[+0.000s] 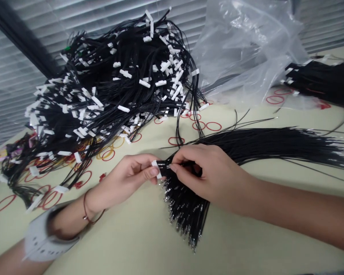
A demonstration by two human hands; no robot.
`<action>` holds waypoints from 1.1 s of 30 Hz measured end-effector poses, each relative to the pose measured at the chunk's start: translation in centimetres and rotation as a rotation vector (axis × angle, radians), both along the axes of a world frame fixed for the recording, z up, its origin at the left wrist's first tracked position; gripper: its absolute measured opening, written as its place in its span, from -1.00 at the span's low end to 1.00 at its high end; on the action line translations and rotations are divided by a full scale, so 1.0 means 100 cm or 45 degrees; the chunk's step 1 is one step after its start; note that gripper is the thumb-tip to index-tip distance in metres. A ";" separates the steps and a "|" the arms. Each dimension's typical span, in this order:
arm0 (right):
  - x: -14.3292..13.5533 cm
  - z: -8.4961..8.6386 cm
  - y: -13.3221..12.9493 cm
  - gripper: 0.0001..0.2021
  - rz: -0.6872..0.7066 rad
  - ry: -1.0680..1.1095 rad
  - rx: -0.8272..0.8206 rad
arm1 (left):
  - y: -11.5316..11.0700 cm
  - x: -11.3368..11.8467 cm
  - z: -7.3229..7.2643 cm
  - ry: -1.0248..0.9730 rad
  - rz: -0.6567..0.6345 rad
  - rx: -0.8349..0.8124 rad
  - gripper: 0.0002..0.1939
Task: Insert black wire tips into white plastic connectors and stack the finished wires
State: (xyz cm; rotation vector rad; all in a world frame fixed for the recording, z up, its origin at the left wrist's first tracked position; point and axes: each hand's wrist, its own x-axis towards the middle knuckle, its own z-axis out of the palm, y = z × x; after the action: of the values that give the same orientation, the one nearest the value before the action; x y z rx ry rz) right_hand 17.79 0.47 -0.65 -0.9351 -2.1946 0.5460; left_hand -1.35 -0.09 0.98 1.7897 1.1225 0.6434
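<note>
Thumb and fingers of our left hand (pixel 129 176) pinch a small white connector (pixel 157 169) near the centre of the frame, while our right hand (pixel 212 173), just beside it, closes thumb and forefinger around a thin black wire (pixel 165 165) close to its end. More than one wire seems to run to the connector, but we cannot tell how many are seated. We judge the step in hand to be fitting wire ends into that connector. The next move would call for a steady left pinch and a straight, short push from the right, with the tip lined up to its slot. Loose wires (pixel 263 143) stretch from the centre to the right edge, their metal tips (pixel 186 214) fanned below our right hand. Wires with white connectors make a heap (pixel 123 76) at the upper left.
</note>
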 end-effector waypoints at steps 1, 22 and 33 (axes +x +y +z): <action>0.000 0.000 0.000 -0.88 0.006 -0.007 0.004 | 0.000 0.000 0.000 -0.002 -0.005 -0.007 -0.85; -0.003 0.001 -0.003 -0.88 -0.012 -0.008 -0.135 | 0.000 -0.003 -0.002 0.021 -0.013 -0.015 -0.86; 0.003 0.001 0.001 -0.88 0.141 0.005 -0.033 | -0.001 -0.004 -0.001 0.117 -0.078 -0.018 -0.84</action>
State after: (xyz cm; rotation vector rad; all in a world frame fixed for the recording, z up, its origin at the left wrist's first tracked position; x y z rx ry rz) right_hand 18.08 0.57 -0.57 -0.8279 -2.2505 0.6288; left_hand -1.74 -0.20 0.86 1.8498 1.1259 0.5200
